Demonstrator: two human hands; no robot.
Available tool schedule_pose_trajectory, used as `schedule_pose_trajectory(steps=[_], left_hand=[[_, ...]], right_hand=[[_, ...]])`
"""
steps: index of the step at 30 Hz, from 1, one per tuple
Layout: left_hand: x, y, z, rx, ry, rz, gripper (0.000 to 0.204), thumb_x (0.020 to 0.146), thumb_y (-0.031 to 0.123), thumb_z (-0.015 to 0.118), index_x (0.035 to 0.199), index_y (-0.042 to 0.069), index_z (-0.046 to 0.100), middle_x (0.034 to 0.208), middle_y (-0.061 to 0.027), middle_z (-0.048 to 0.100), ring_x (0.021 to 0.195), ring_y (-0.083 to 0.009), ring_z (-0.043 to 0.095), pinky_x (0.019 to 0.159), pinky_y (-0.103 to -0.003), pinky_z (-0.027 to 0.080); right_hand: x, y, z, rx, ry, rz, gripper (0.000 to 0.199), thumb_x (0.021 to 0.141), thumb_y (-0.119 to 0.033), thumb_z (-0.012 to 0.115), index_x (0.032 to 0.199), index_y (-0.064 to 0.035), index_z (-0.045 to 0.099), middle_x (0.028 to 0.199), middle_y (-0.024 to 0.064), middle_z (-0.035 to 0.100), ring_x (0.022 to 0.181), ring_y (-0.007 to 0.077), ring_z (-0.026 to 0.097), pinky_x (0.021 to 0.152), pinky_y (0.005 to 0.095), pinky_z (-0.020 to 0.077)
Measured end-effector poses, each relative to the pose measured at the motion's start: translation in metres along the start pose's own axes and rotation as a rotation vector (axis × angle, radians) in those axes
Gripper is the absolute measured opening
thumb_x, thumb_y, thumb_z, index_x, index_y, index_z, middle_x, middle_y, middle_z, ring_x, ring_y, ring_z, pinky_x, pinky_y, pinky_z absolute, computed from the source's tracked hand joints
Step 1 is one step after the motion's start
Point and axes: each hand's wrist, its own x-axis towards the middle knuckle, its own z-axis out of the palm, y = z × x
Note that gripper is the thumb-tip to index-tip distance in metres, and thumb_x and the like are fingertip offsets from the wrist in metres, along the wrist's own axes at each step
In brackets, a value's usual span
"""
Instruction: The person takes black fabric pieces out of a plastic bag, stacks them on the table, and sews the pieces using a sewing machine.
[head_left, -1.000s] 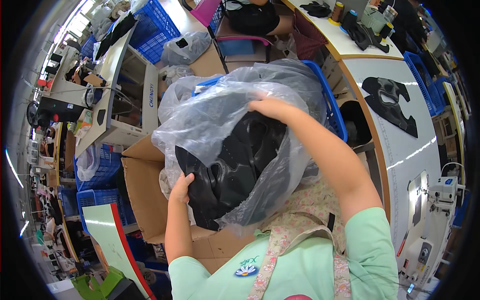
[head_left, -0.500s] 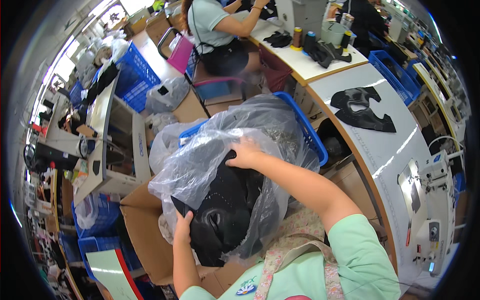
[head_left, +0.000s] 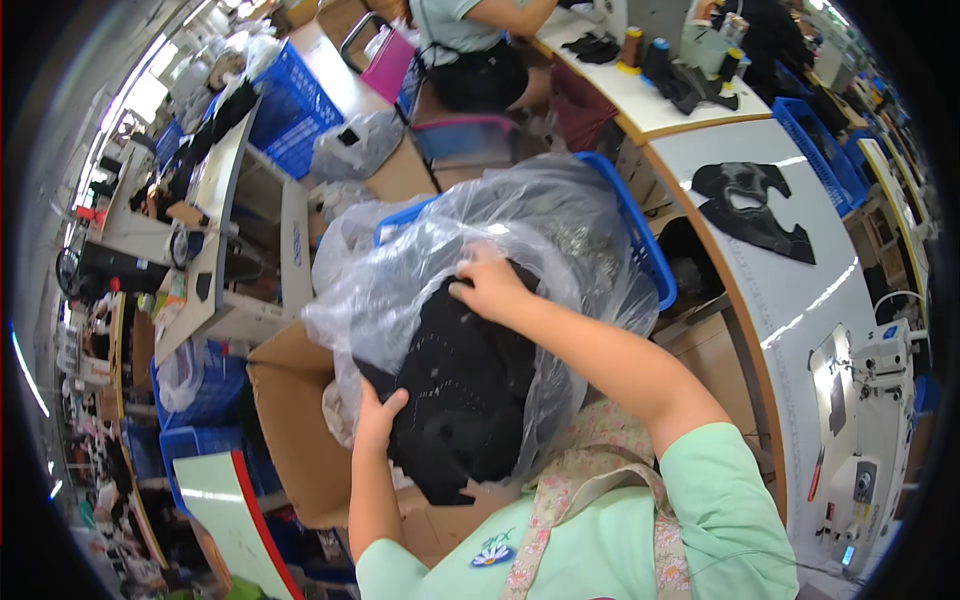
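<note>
A stack of black fabric pieces (head_left: 455, 385) lies in the mouth of a clear plastic bag (head_left: 385, 285). The top surface is matte, with rows of tiny light marks. At the stack's left edge, my left hand (head_left: 376, 418) is closed on a corner, thumb on top. My right hand (head_left: 492, 288) reaches across to the far end, its fingers curled onto the fabric close to the bag's film; its fingertips are partly hidden. The bag rests over a blue plastic basket (head_left: 660, 275), whose rim shows behind and to the right.
On the right, a white table (head_left: 790, 290) carries a black cut piece (head_left: 752, 208) and a sewing machine (head_left: 885, 360). An open cardboard box (head_left: 290, 430) stands left of the bag. Beyond, a person (head_left: 470, 60) sits at a bench with thread cones (head_left: 632, 48).
The glossy black piece with a slit no longer shows on top; a matte, dotted surface does. Both hands stay at the stack. The whole view has shifted slightly.
</note>
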Motion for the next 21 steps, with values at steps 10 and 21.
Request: schedule_pose_trajectory(steps=[10,21], left_hand=[[-0.004,0.000,0.011,-0.021,0.042,-0.020,0.084,0.073,0.018,0.077,0.141,0.003,0.030,0.133,-0.0159,0.045,0.121,-0.0273,0.045,0.101,-0.035,0.038],[-0.001,0.001,0.024,-0.054,0.157,-0.063,0.072,0.075,0.019,0.076,0.134,0.001,0.039,0.124,-0.0156,0.052,0.109,-0.0248,0.053,0.093,-0.034,0.043]], right_hand=[[0.021,0.000,-0.009,0.165,-0.146,0.001,0.041,0.081,-0.038,0.063,0.101,-0.0030,0.067,0.107,0.0212,0.064,0.104,0.0371,0.058,0.092,0.0421,0.0433],[-0.054,0.020,-0.071,0.366,-0.466,0.558,0.094,0.075,-0.049,0.069,0.139,0.0072,0.029,0.141,0.0296,0.033,0.135,0.0360,0.031,0.110,0.0387,0.0267]])
